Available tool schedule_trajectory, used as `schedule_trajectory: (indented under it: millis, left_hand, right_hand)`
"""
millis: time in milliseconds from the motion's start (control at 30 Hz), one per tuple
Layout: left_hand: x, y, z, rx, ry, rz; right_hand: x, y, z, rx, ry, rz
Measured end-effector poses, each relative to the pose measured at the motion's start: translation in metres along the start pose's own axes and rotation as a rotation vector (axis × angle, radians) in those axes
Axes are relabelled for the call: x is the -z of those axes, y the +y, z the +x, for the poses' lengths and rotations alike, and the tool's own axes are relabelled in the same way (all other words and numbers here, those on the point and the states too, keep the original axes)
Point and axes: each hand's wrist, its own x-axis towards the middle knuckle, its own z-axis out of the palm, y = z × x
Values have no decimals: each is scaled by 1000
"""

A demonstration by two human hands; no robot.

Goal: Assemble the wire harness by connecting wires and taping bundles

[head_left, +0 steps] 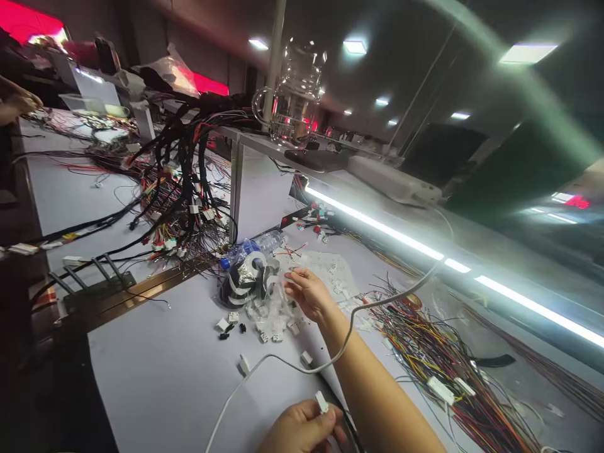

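Observation:
My left hand (302,428) is closed around a small white connector (321,401) at the bottom of the view. A black cable (348,421) runs beside its fingers. Further up, my right hand (309,294) reaches across the table with curled fingertips at the edge of a clear plastic bag (271,311), seemingly pinching its film. White connectors lie in and around the bag's mouth. Rolls of tape (243,283) sit just left of it. A loose white connector (306,358) and another connector (244,365) rest on the white tabletop between the hands.
A white cord (352,327) loops across the work area, passing over my right forearm. Bundled coloured wires (425,352) lie at right, and black harnesses (182,170) heap at left. A glass jug (297,94) stands on the shelf above a light strip (377,220). Another person's hand (19,100) shows far left.

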Motion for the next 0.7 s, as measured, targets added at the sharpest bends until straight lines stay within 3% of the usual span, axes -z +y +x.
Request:
schedule_trajectory:
  millis: [167,267,500,700]
  left_hand:
    - [-6,-1,-2,-16,36,-39]
    - [-9,1,-6,-33,33,-33]
    - [-9,1,-7,-47,20,14]
    - [-10,-2,-5,-55,23,14]
  right_hand:
    - [-2,5,-13,-197,-81,67]
    - [-11,8,-11,-225,-118,54]
    - [-4,-4,-15,30,-54,119]
    - [-19,6,-11,94,-44,-101]
